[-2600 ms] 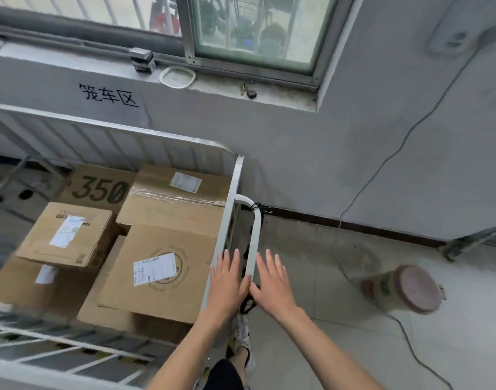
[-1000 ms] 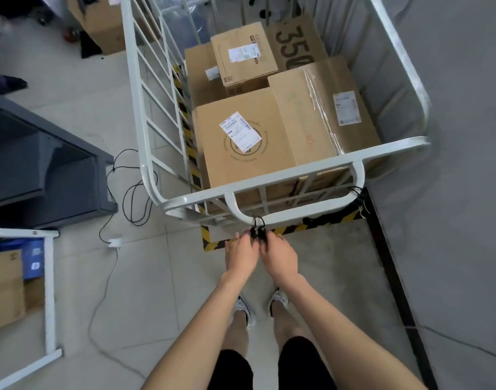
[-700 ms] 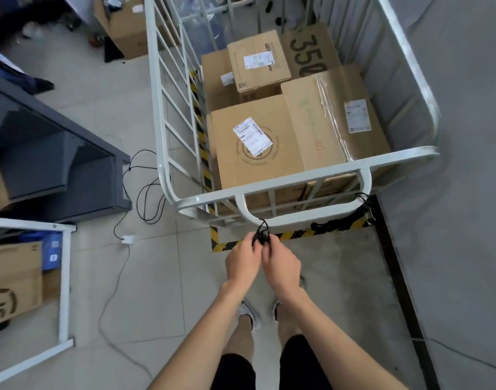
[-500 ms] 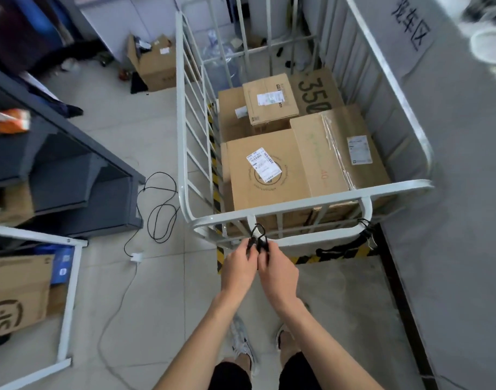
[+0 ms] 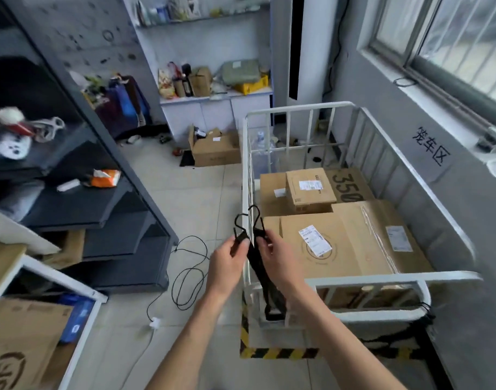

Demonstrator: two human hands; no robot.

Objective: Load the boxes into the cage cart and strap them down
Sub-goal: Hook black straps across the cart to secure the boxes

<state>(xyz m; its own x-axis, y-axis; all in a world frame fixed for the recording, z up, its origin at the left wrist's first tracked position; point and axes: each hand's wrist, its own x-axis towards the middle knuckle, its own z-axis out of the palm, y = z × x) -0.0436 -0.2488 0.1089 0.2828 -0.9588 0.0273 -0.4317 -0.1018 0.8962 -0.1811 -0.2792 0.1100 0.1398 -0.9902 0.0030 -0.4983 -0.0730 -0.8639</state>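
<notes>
Shelving (image 5: 81, 198) of dark metal stands far to the left of the left hand, with a white game controller (image 5: 12, 147) and an orange packet (image 5: 104, 177) on its shelves. Below it, at the near left, a white frame (image 5: 81, 319) holds a brown carton (image 5: 24, 342). A black cable (image 5: 189, 273) lies looped on the tiled floor (image 5: 207, 187) just left of the left hand and ends in a white plug (image 5: 155, 323). The left hand (image 5: 227, 266) pinches one end of a black strap (image 5: 259, 273) just under its hook (image 5: 239, 220). The right hand (image 5: 274, 256), close beside it, pinches the other end under a second hook (image 5: 256, 213). Both hooks stand free above the fingers, and the strap hangs down between the wrists to the lower front rail of the cage cart (image 5: 381, 278). Beyond the hands an open carton (image 5: 215, 150) sits on the floor before a cluttered white cabinet (image 5: 213, 111). Right of the right hand, the cart holds the boxes: a large labelled box (image 5: 314, 249) nearest, a taped box (image 5: 381, 237) touching its right side, and behind them a small box (image 5: 308, 190) atop another, beside one printed 350 (image 5: 349, 187). Yellow-and-black tape (image 5: 277, 353) marks the floor under the cart's front. A second black strap (image 5: 425, 315) hangs at the handle's right end. Farther right are a grey wall (image 5: 409, 108) and a barred window (image 5: 452, 38).
</notes>
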